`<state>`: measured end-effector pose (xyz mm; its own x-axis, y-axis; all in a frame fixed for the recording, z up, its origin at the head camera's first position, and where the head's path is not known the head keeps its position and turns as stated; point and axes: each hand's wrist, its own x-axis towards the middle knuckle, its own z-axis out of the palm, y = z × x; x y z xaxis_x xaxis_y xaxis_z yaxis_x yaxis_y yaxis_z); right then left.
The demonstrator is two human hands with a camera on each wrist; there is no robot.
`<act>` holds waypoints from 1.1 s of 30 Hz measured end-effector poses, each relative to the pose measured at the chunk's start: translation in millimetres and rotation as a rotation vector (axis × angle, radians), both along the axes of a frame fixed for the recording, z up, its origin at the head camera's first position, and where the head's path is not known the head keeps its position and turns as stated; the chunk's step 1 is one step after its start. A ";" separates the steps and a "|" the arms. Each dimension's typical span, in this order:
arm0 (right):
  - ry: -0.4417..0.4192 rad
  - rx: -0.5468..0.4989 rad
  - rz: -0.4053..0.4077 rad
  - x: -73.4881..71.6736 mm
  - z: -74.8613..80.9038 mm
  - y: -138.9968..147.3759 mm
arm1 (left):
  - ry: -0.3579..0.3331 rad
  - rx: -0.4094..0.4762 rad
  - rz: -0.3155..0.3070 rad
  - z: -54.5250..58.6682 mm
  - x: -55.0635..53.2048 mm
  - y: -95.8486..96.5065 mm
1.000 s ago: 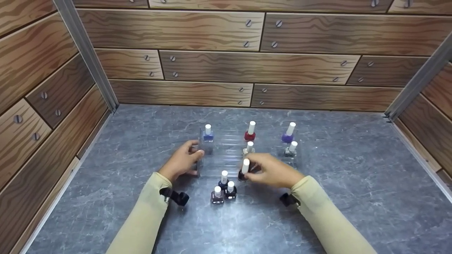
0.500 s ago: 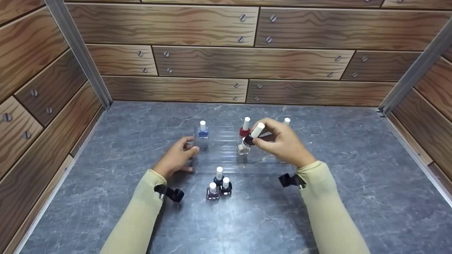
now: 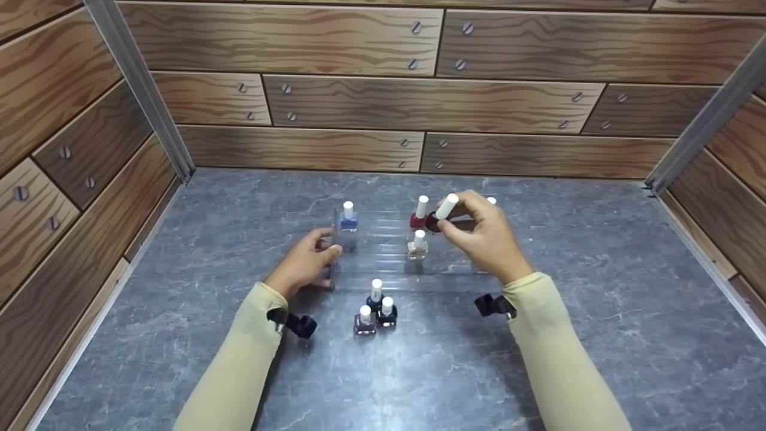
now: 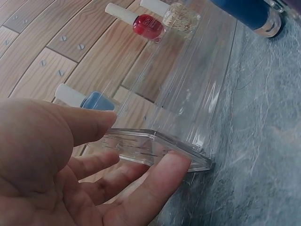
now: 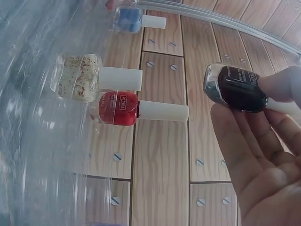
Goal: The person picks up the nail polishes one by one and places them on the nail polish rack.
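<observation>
In my right hand [image 3: 488, 239] I pinch a dark nail polish bottle [image 5: 240, 89] between thumb and fingers. It tilts, white cap toward my palm, and hangs over the clear stepped rack [image 3: 383, 257], just right of a red nail polish [image 5: 117, 108]. My left hand [image 3: 305, 260] holds the rack's left end panel [image 4: 136, 143], thumb and fingers at its edges. On the rack, a clear speckled polish [image 3: 417, 248] stands a step below the red one, and a blue polish [image 3: 349, 221] stands at the upper left. My right hand hides most of the rack's right side.
Three dark polish bottles, one of them [image 3: 365, 323] nearest me, stand grouped on the grey marbled table [image 3: 239, 203] in front of the rack. One white cap [image 3: 491, 201] shows behind my right hand. Wood-patterned walls [image 3: 341, 102] enclose the back and sides.
My right hand has lifted the dark polish from the rack's front, carried it up past the speckled polish and brought it beside the red one. My left hand stays at the end panel.
</observation>
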<state>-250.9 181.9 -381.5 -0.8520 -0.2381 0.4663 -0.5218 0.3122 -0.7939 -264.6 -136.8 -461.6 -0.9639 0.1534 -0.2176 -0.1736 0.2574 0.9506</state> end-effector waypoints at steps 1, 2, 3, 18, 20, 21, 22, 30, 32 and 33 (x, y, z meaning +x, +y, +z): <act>-0.006 0.002 -0.006 -0.4 -0.5 -0.3 | -0.003 0.001 0.000 0.0 -0.3 -0.1; -0.016 0.001 -0.006 -0.7 -1.1 -0.7 | -0.007 0.001 0.002 -0.2 -0.7 -0.2; -0.025 -0.001 -0.002 -0.8 -1.9 -1.3 | -0.010 0.001 0.003 -0.1 -0.5 -0.3; -0.050 0.023 0.041 -3.5 -15.5 -14.2 | -0.005 0.006 0.004 1.1 0.7 -0.4; -0.064 0.043 0.051 -3.1 -17.1 -19.9 | -0.005 0.006 0.004 1.4 0.3 -1.3; -0.073 0.056 0.058 -2.7 -17.9 -23.6 | -0.006 0.006 0.007 1.3 0.2 -2.0; -0.080 0.069 0.064 -2.3 -18.9 -27.3 | -0.006 0.006 0.008 0.9 0.1 -2.2; -0.136 0.041 0.132 -0.9 -26.4 -60.1 | -0.006 0.016 0.009 0.6 -0.5 -1.0; -0.144 0.061 0.137 -4.1 -30.0 -67.5 | -0.008 0.016 0.013 0.0 -0.3 -0.8; -0.143 0.081 0.137 -6.3 -32.0 -71.0 | -0.009 0.016 0.012 -0.3 -0.1 -0.6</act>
